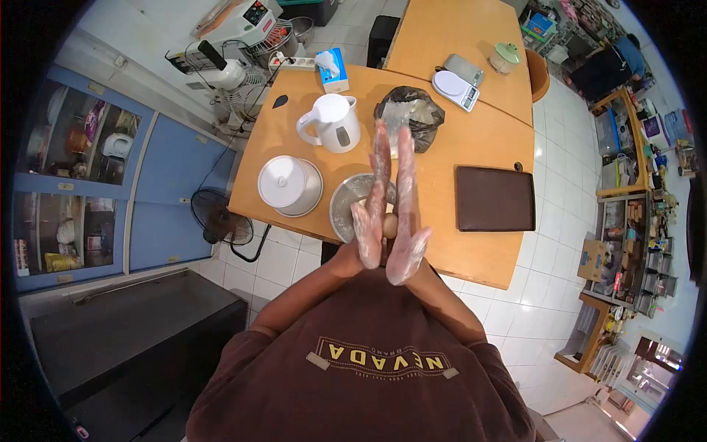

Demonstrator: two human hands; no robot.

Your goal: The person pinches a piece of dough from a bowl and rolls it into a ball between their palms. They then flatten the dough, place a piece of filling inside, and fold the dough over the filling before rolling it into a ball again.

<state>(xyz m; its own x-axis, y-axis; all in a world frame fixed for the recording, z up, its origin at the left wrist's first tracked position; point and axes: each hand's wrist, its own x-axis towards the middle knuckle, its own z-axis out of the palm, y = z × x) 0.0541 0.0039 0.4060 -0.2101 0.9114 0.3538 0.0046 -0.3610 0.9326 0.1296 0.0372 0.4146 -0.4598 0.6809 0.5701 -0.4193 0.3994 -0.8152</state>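
My left hand (374, 210) and my right hand (406, 210) are both in clear plastic gloves, held up with palms facing and fingers stretched straight forward. A pale round dough ball (390, 225) sits between the palms, near their heels, and is partly hidden by them. Below and behind my left hand is a metal bowl (343, 210) with pale dough in it. The hands cover the bowl's right side. Past my fingertips lies a black plastic bag (426, 121), its mouth open around clear plastic.
A white lidded container (286, 186) and white electric kettle (329, 125) stand left of the bowl. To the right lies a dark baking tray (495, 199). Farther back are a kitchen scale (456, 90), green-lidded jar (505, 57) and tissue box (333, 72). Another person (607, 70) bends at far right.
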